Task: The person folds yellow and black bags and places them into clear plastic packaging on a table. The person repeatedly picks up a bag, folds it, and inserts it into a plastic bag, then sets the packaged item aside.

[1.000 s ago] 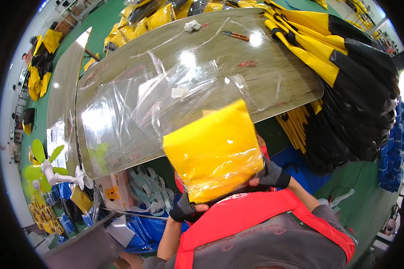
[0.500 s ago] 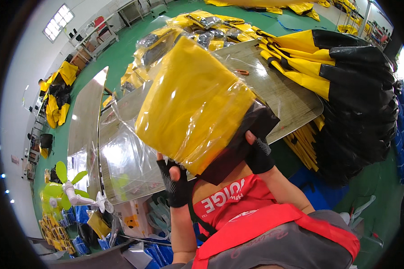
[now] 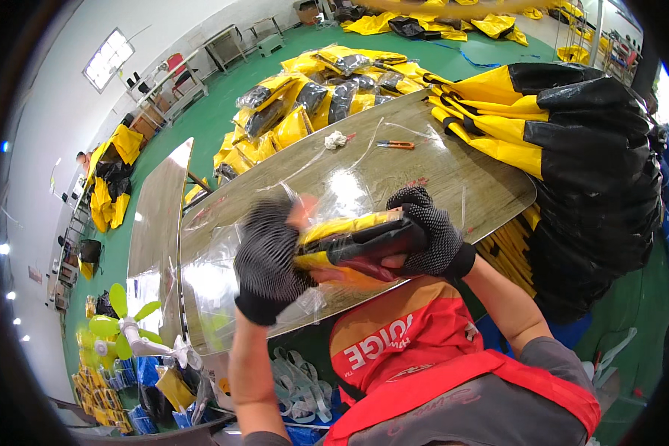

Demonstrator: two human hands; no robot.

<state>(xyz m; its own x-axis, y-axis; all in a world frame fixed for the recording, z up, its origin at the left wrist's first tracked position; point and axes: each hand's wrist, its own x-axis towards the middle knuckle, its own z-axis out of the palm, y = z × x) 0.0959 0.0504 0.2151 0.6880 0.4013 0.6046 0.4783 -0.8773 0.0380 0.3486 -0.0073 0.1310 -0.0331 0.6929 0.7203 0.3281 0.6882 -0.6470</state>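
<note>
Between my two hands, just above the near edge of the table, is a folded yellow and black sheet in a clear plastic bag (image 3: 364,241), seen almost edge-on. My left hand (image 3: 271,249), in a black dotted fingerless glove, grips its left end and is partly blurred. At the right end, my right hand (image 3: 429,234), gloved alike, has its fingers over the top and the thumb beneath. Loose clear film (image 3: 219,271) lies on the table left of my left hand.
On the wood-look table (image 3: 290,175) lie an orange utility knife (image 3: 395,144) and a crumpled white scrap (image 3: 335,140). A pile of bagged yellow-black packs (image 3: 305,111) is beyond. Large yellow-black sheets (image 3: 595,156) hang over the right end. A green-bladed fan (image 3: 130,320) stands left.
The bagged sheet was held up with its broad yellow face showing. Now it is lower, tilted edge-on, with both hands gripping its ends from above.
</note>
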